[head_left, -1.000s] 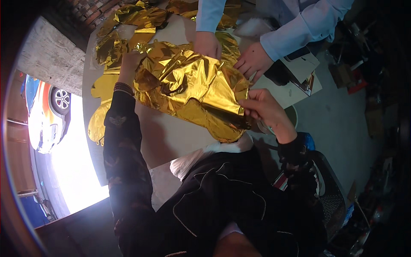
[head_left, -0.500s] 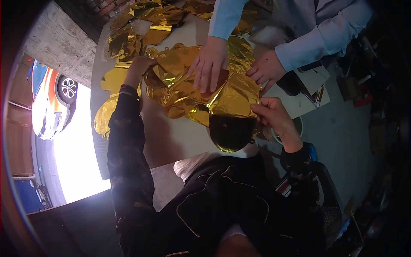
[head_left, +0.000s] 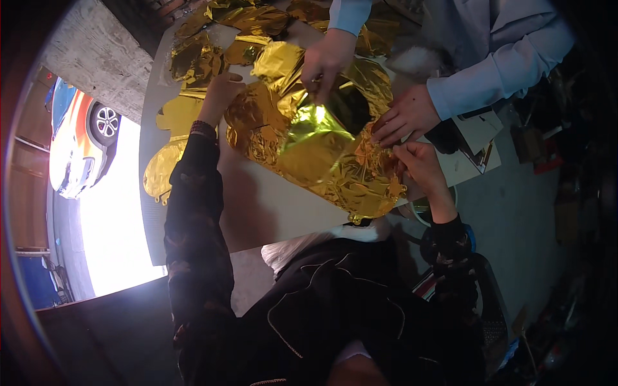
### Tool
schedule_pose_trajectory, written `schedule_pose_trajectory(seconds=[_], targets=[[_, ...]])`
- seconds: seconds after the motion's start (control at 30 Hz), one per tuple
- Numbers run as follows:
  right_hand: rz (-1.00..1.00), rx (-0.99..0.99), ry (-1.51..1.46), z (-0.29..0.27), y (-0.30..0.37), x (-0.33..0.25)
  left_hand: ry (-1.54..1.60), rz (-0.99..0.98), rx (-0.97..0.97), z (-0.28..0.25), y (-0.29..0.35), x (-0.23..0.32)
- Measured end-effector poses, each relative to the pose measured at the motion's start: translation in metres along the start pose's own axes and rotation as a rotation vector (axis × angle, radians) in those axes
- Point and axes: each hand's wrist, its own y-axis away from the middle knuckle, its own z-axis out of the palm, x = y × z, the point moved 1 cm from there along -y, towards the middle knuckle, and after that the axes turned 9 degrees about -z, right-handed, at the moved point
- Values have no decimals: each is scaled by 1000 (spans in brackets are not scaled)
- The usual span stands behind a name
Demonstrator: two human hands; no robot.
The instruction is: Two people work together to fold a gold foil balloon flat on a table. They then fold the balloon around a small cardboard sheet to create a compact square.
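A crumpled gold foil balloon (head_left: 312, 157), flat and without air, lies across the near part of the table. At its left edge my left hand (head_left: 222, 98) is closed with curled fingers, seemingly on the foil; the fingertips are partly hidden. My right hand (head_left: 421, 168) pinches the right edge of the balloon between thumb and fingers. Opposite me, a co-worker's one hand (head_left: 328, 64) grips the upper layer, which is lifted and folded back. The co-worker's other hand (head_left: 407, 116) lies on the foil's right side, just above my right hand.
More flat gold foil balloons (head_left: 257, 20) are heaped at the table's far side. Another gold foil balloon (head_left: 166, 168) lies along the left edge of the table (head_left: 257, 222). White sheets (head_left: 479, 132) and a dark object lie at the right. A car (head_left: 87, 138) stands outside at the left.
The co-worker's hand on the left has gone from flat on the foil to gripping and lifting it. The balloon's near end has spread flatter. My hands have shifted slightly.
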Motion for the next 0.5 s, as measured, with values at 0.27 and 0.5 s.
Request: schedule_pose_trajectory(seconds=[0.27,0.5], targets=[[-49,75,66,-27,15,24,-372,347,-242,2,69,30],[-150,50,134,-35,23,45,-466,511,-202,7,48,-4]])
